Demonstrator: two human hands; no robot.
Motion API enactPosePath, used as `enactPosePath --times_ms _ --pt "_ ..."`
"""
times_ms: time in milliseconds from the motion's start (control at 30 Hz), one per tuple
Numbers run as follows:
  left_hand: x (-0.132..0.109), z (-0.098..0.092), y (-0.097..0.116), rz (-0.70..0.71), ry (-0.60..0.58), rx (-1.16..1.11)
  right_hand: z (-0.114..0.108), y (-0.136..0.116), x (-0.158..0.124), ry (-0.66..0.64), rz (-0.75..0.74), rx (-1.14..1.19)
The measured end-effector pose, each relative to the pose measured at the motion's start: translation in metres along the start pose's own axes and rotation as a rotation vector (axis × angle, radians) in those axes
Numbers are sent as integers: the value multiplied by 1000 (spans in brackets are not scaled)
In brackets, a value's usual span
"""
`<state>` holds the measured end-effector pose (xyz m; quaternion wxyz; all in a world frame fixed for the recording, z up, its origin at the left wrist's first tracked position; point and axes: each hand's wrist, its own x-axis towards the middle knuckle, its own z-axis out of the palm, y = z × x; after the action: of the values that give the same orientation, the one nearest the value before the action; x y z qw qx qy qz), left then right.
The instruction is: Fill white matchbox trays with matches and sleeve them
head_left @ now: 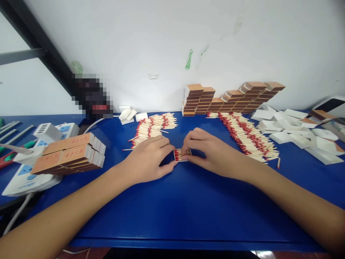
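A small white matchbox tray (174,157) lies on the blue table between my hands, with red-headed matches (179,154) inside. My left hand (151,160) grips its left end between thumb and forefinger. At the right end, my right hand (212,153) has its thumb and fingertips closed in a pinch on the matches in the tray; the fingers hide part of them. Behind my left hand spreads a pile of loose matches (149,127). A longer double row of matches (246,136) lies beyond my right hand, with one stray match (278,163) beside it.
Stacked matchboxes (208,100) stand against the white wall. White empty trays (299,129) are heaped at right, and a few trays (127,115) lie at back left. Bundled matchboxes (71,153) rest on a power strip (35,181) with cables at left.
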<state>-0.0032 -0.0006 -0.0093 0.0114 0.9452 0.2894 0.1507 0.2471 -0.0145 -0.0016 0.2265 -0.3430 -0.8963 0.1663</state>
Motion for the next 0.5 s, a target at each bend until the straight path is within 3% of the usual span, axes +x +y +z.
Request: enactPosePath --times_ms 300,500 --pt "1 1 0 2 8 7 -2 2 -2 -16 -3 12" --pt "1 0 0 8 3 8 5 1 -1 44 41 -19"
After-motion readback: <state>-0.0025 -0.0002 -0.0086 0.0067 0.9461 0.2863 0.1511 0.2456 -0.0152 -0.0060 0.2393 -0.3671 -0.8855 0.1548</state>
